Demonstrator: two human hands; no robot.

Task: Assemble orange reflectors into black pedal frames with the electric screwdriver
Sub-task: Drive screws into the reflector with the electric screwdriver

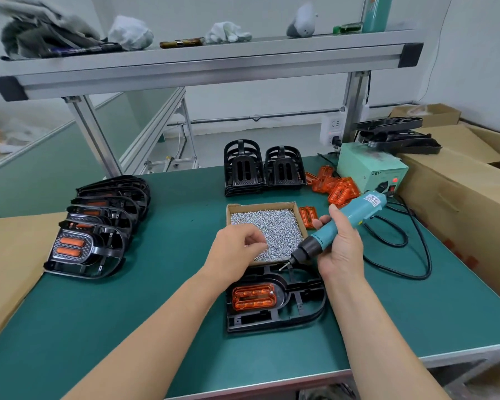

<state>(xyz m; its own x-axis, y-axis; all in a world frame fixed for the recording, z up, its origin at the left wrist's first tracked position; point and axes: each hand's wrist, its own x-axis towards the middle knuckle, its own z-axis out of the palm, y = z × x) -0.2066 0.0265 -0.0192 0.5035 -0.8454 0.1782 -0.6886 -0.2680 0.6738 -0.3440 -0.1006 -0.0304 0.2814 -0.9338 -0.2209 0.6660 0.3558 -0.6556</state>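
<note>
Head view: the right hand (341,246) has its grip wrapped round the teal electric screwdriver (350,217). Its bit (285,265) angles down-left, just above the black pedal frame (300,310) lying flat on the green counter (171,284). An orange reflector (253,297) sits seated in that frame. The left hand (234,252) hovers over the cardboard box of screws (260,204), fingers curled, grip drawn together; on a screw or on nothing, can't tell. Finished pedals (98,226) line up far left, and loose reflectors (338,186) lie back right.

Centre of the surface (171,313): box of screws (260,204), pedal frame (300,311) just below, stacked pedals (98,226) left, loose reflectors (338,189) upper right.
</note>
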